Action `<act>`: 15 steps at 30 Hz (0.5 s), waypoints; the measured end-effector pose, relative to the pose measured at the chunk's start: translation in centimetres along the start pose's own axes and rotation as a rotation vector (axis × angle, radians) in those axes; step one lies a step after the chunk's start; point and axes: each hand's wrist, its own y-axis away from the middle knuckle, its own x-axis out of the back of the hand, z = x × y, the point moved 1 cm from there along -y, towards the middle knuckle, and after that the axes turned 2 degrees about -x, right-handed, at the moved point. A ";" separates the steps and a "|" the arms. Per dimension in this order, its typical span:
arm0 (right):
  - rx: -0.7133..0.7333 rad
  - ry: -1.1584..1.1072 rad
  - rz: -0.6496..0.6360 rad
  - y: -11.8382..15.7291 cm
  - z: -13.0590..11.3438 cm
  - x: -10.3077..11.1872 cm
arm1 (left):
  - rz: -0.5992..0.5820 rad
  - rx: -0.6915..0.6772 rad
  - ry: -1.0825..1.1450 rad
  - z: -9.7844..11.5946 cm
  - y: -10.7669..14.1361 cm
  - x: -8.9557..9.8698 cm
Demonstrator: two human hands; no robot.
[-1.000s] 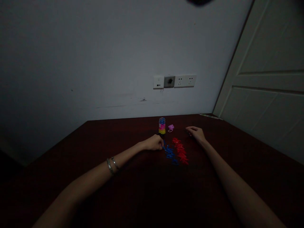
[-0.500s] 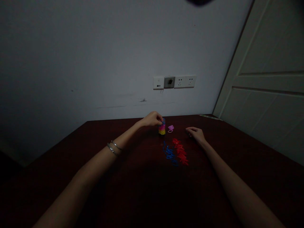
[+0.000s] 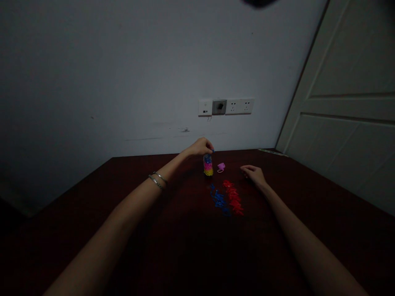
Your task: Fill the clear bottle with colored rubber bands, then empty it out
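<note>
Above the mouth of a small clear jar (image 3: 208, 167), my left hand (image 3: 202, 147) pinches a small blue piece (image 3: 213, 151). The jar stands upright, with yellow, pink and blue layers inside from bottom to top. Just to its right lies a pinkish-purple cap (image 3: 221, 165) with a pale loop. My right hand (image 3: 254, 174) rests on the table farther right, fingers loosely extended and nothing visible in them. Between the hands and nearer to me are a strip of loose blue pieces (image 3: 219, 201) and a strip of thin red pieces (image 3: 233, 198); their exact kind is too small to make out.
A dark reddish table (image 3: 173, 222) meets a pale wall (image 3: 148, 74) at the back. Sockets and a switch panel (image 3: 226, 107) are set in the wall. On the right stands a white panelled door (image 3: 345, 98). The light is dim.
My left hand has risen from the jar's mouth, and a blue piece now shows at its fingertips. More of the jar's upper part is visible. The right hand stays put.
</note>
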 end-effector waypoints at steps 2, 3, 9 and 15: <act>0.006 -0.002 -0.003 0.0 0.0 0.0 | -0.010 0.003 -0.006 -0.2 -0.1 -0.1; 0.009 -0.001 -0.005 0.0 0.0 0.0 | -0.017 0.003 -0.009 -0.3 -0.1 -0.1; 0.023 0.028 -0.008 -0.1 0.2 0.1 | -0.051 0.002 -0.027 -0.6 0.2 -0.1; 0.023 0.019 -0.004 -0.1 0.2 0.0 | -0.079 -0.004 -0.045 -0.8 0.1 -0.1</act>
